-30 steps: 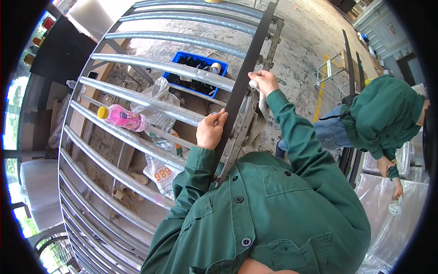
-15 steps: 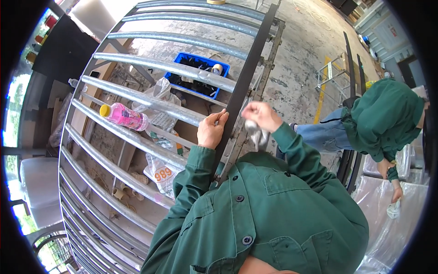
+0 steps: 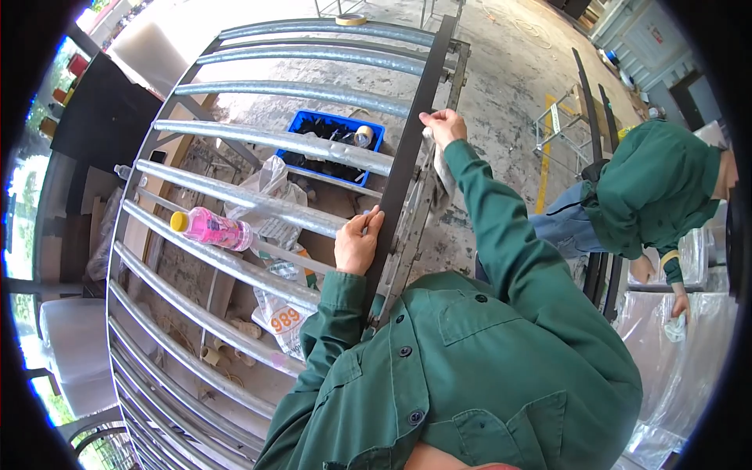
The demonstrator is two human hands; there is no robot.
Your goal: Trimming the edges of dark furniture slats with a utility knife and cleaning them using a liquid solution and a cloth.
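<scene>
A long dark flat bar (image 3: 401, 176) lies across the ends of the round galvanised pipes of a metal rack (image 3: 345, 144). My left hand (image 3: 356, 241) is closed on the bar's left edge, thumb and fingers pinched together. Farther along, my right hand (image 3: 444, 128) is at the bar's right edge, its fingers closed. From it hangs a greyish-white rag (image 3: 442, 174), partly hidden by the hand and sleeve. The right fingertips reach the bar; whether the rag touches it I cannot tell.
A pink bottle (image 3: 215, 229) with a yellow cap rests on the pipes. Below stands a blue crate (image 3: 374, 153) of dark pieces. A tape roll (image 3: 350, 19) lies at the far end. At right, a co-worker (image 3: 666, 188) holds a whitish cloth (image 3: 675, 327) beside plastic-wrapped stacks (image 3: 658, 368).
My right hand has moved forward with the rag, from beside my left hand to farther along the bar. My left hand stays on the bar.
</scene>
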